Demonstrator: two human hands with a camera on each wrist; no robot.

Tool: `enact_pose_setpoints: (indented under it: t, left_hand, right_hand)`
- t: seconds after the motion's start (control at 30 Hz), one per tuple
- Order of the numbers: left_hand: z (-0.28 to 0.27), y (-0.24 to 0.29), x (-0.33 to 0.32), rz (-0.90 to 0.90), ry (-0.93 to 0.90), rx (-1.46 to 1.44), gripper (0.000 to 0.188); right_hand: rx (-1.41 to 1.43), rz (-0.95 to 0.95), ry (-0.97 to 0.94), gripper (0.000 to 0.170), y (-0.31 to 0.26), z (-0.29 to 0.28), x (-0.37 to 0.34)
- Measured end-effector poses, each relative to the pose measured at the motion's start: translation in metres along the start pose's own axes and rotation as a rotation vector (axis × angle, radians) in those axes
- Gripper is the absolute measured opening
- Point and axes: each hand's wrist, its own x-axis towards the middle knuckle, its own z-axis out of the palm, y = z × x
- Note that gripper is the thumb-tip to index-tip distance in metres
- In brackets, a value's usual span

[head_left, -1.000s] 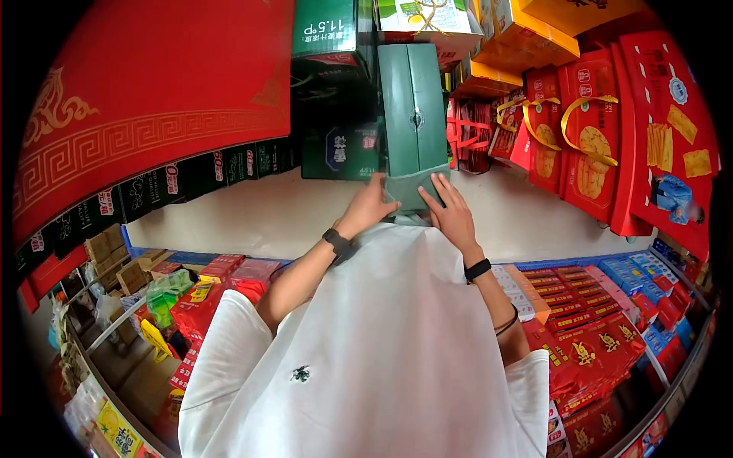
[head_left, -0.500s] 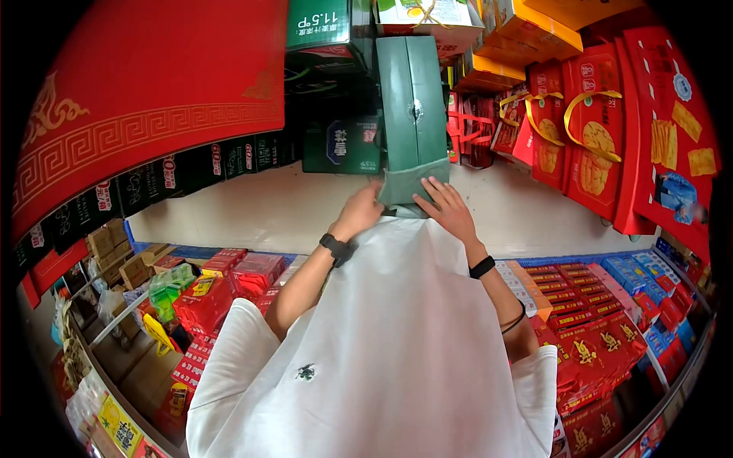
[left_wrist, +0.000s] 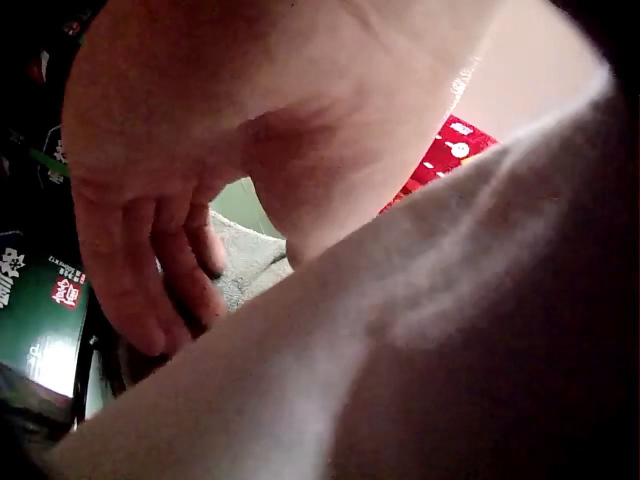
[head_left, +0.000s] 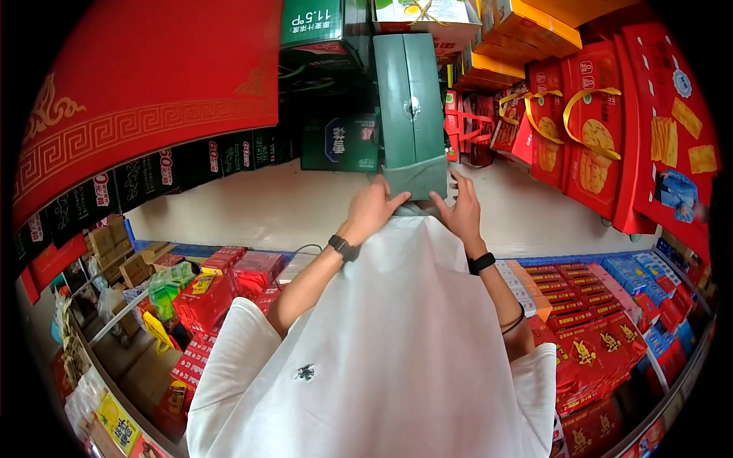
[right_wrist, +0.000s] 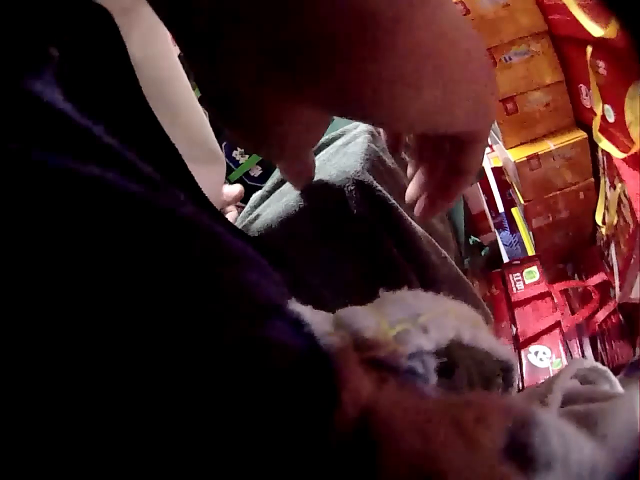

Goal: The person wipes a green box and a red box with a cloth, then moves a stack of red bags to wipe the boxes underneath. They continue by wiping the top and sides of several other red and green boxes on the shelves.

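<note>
A long dark green box (head_left: 411, 99) lies with its near end covered by a grey-green cloth (head_left: 418, 180). At the cloth's left corner, my left hand (head_left: 369, 208) grips it, fingers along the side and thumb on the near face. The left wrist view shows that hand's curled fingers against the cloth (left_wrist: 240, 262). My right hand (head_left: 463, 212) is at the right corner, its thumb touching the cloth and its fingers spread beside the edge. Between that thumb and those fingers, the right wrist view shows the cloth (right_wrist: 350, 180).
Dark green cartons (head_left: 340, 145) stand left of the long box, near a large red box (head_left: 153, 69). Red gift boxes (head_left: 592, 137) with yellow handles and orange boxes (head_left: 527, 38) are at the right. Behind a pale surface (head_left: 252, 206) are stacked red packages (head_left: 595, 347).
My right hand has moved from lying flat on the cloth to its right corner, with fingers spread. My left thumb has come back into view on the cloth's near face.
</note>
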Motion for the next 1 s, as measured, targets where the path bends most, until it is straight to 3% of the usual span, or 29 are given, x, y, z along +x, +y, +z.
enact_pose_setpoints:
  t: [0.03,0.13,0.23,0.33,0.37,0.4,0.43,0.47,0.5,0.53,0.6,0.7,0.8,0.9,1.0]
  left_hand:
    - [0.001,-0.001,0.0,-0.018,0.034,0.01,0.049]
    - [0.004,-0.008,0.004,0.014,0.069,-0.003,0.051]
    - [0.011,-0.018,0.011,0.096,0.051,-0.105,0.057]
    - [0.029,-0.049,0.029,0.065,-0.067,-0.264,0.061]
    - [0.01,-0.029,0.022,-0.146,-0.188,-0.176,0.054]
    - [-0.017,0.006,-0.001,-0.054,-0.111,-0.285,0.051]
    - [-0.008,-0.005,0.007,0.07,-0.144,-0.375,0.05]
    - [0.006,-0.021,0.013,0.182,-0.061,-0.426,0.054]
    - [0.004,-0.023,0.009,0.231,0.018,-0.265,0.06]
    - [0.018,-0.035,0.01,0.205,0.255,0.115,0.069]
    - [0.008,-0.006,0.0,0.062,0.243,0.272,0.07]
    - [0.009,0.0,0.003,-0.024,0.0,0.241,0.065]
    - [0.014,-0.014,0.011,0.031,0.074,0.165,0.064]
    - [0.008,-0.017,0.014,0.019,0.071,0.109,0.063]
    - [0.01,-0.02,0.012,0.031,0.114,0.076,0.063]
  right_hand:
    - [0.053,0.102,-0.055,0.063,0.0,0.001,-0.001]
    - [0.146,0.168,-0.139,0.067,0.006,0.006,0.003]
    - [0.226,0.176,-0.094,0.066,0.009,0.012,0.006]
    - [0.144,0.108,-0.062,0.058,0.013,0.01,0.007]
    - [0.366,0.213,-0.22,0.049,0.002,0.002,0.01]
    - [0.043,0.26,-0.35,0.049,0.018,0.009,0.008]
    - [0.136,0.048,-0.247,0.046,0.15,0.087,-0.014]
    - [-0.006,0.164,-0.172,0.063,0.039,0.03,0.0]
    - [0.084,0.13,-0.174,0.068,0.027,0.021,0.004]
    - [0.175,0.097,-0.179,0.073,0.016,0.012,0.006]
    - [0.0,0.255,-0.221,0.072,-0.007,-0.003,0.008]
    - [-0.03,0.18,-0.175,0.072,0.002,-0.001,0.011]
    - [-0.017,0.269,-0.304,0.074,-0.004,-0.011,0.02]
    - [-0.097,0.158,-0.25,0.065,0.01,0.002,0.026]
    - [-0.033,0.181,-0.193,0.062,0.021,0.009,0.023]
